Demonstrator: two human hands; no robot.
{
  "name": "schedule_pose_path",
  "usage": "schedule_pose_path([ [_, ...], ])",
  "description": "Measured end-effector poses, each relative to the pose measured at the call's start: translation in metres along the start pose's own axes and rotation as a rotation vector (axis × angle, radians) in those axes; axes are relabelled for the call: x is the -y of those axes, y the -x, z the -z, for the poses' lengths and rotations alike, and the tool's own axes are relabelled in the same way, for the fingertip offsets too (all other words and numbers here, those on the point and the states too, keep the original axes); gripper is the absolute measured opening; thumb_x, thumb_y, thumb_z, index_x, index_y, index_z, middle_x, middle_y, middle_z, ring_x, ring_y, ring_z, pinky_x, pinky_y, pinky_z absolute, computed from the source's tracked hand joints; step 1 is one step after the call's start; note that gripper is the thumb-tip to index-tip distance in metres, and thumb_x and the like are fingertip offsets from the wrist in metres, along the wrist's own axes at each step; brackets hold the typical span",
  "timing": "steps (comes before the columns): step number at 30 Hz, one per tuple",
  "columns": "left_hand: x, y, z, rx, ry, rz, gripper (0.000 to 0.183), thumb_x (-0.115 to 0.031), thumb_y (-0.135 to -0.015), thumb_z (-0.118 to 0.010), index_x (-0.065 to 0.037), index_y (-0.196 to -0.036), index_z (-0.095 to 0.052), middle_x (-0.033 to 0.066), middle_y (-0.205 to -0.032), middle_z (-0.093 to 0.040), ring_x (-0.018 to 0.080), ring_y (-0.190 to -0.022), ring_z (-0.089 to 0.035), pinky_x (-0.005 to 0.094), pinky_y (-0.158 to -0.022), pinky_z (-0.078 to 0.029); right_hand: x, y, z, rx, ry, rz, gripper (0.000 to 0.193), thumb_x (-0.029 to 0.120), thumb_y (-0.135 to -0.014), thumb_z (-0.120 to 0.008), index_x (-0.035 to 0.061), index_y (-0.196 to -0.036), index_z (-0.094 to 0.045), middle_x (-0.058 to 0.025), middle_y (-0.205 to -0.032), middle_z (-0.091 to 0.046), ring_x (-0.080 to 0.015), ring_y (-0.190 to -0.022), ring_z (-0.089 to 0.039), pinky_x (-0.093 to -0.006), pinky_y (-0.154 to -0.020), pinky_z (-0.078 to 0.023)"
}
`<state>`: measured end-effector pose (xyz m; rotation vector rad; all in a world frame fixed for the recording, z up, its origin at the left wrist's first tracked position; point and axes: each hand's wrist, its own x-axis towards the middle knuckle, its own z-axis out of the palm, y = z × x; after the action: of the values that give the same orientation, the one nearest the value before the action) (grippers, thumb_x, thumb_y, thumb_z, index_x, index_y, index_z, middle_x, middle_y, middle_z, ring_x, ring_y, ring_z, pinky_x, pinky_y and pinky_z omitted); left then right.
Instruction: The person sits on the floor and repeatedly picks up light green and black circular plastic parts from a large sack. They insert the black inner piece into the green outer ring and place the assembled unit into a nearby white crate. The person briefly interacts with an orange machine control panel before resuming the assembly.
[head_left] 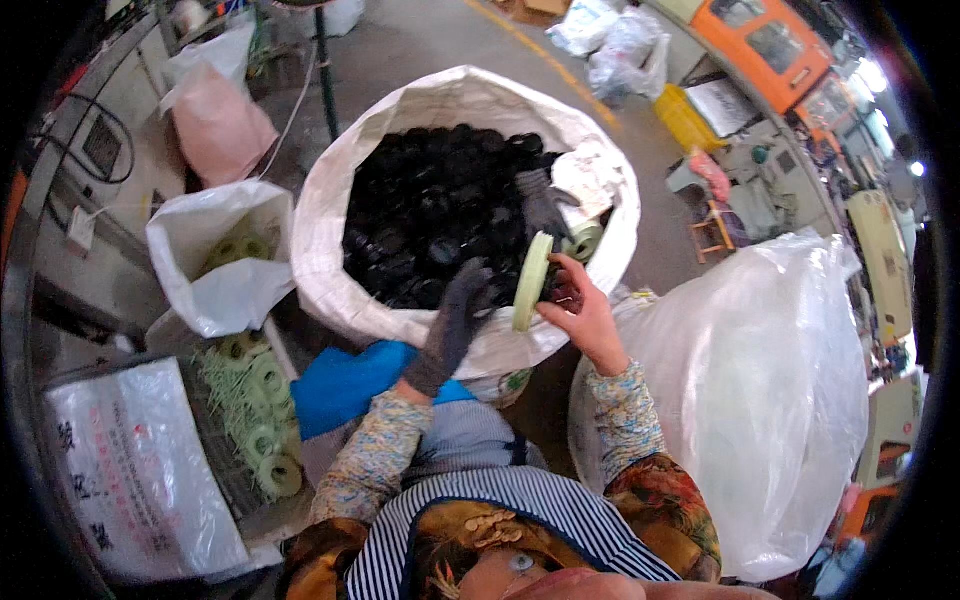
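Note:
My right hand [588,312] is bare and grips a pale green plastic ring [533,283], held on edge above the near right part of a large white woven sack [322,275]. Black round plastic pieces [440,215] fill that sack. To the left of the ring is my left hand [455,325] in a dark grey glove, over the sack's near rim. Its fingers look stretched apart and hold nothing I can see, though they blend into the black pieces. A loose dark glove [541,205] lies on the pieces, beside a white crumpled cloth [585,175] and another pale green ring [586,240].
At left stands a white bag [190,285] with green rings inside. Below it, a crate holds more green rings [265,440] and thin green scraps, beside a printed white sack [140,470]. A big clear plastic bag [730,400] bulges at right. Beyond is a yellow crate [685,118].

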<state>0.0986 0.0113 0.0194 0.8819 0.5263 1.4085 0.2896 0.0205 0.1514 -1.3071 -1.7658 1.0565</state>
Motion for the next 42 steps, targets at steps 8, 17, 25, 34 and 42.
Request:
schedule_pose_path([
  [8, -0.037, 0.009, -0.045, -0.106, 0.517, 0.266, 0.06, -0.051, -0.099, -0.035, -0.009, -0.141, -0.033, 0.0137, -0.136, -0.046, 0.0258, -0.123, -0.048, 0.0413, -0.105, -0.04, 0.001, -0.019, -0.024, 0.2, 0.179, 0.282, 0.082, 0.01, -0.072, -0.077, 0.0054, -0.142, -0.035, -0.0158, -0.136, -0.046, -0.029, -0.118, -0.05, -0.0366, -0.093, -0.047],
  [17, -0.064, 0.013, -0.047, -0.046, 0.782, 0.334, 0.064, -0.056, -0.096, -0.037, -0.011, -0.141, -0.031, 0.0153, -0.137, -0.044, 0.0314, -0.125, -0.047, 0.0517, -0.105, -0.038, 0.005, -0.021, -0.024, 0.074, 0.107, 0.06, 0.05, 0.025, -0.087, -0.066, -0.0014, -0.127, -0.051, -0.0125, -0.102, -0.066, -0.0217, -0.086, -0.066, -0.0301, -0.079, -0.051],
  [25, -0.046, 0.037, -0.024, -0.056, -0.522, -0.263, 0.074, -0.027, -0.093, -0.06, -0.003, -0.145, -0.012, 0.0158, -0.139, -0.041, 0.0284, -0.126, -0.045, 0.0405, -0.108, -0.035, 0.065, -0.016, -0.04, 0.396, 0.599, 0.617, 0.072, 0.014, -0.074, -0.073, 0.0067, -0.137, -0.041, -0.0176, -0.139, -0.041, -0.0338, -0.127, -0.044, -0.0397, -0.102, -0.039],
  [34, -0.094, 0.054, -0.056, -0.181, 0.474, 0.057, 0.06, -0.056, -0.096, -0.038, -0.015, -0.14, -0.035, 0.0101, -0.132, -0.048, 0.0235, -0.116, -0.053, 0.0427, -0.095, -0.048, 0.088, -0.007, -0.052, 0.348, 0.544, 0.119, 0.078, 0.028, -0.077, -0.075, 0.0012, -0.139, -0.037, -0.0172, -0.118, -0.056, -0.0234, -0.081, -0.061, -0.0332, -0.072, -0.049],
  [42, -0.121, 0.046, -0.037, 0.117, 0.969, 0.085, 0.06, -0.031, -0.088, -0.066, -0.01, -0.136, -0.037, 0.015, -0.131, -0.049, 0.0248, -0.116, -0.054, 0.0434, -0.096, -0.048, 0.08, -0.049, -0.054, 0.457, 0.23, 0.383, 0.066, 0.029, -0.088, -0.065, 0.0081, -0.143, -0.035, -0.0086, -0.127, -0.053, -0.018, -0.098, -0.059, -0.0294, -0.079, -0.049],
])
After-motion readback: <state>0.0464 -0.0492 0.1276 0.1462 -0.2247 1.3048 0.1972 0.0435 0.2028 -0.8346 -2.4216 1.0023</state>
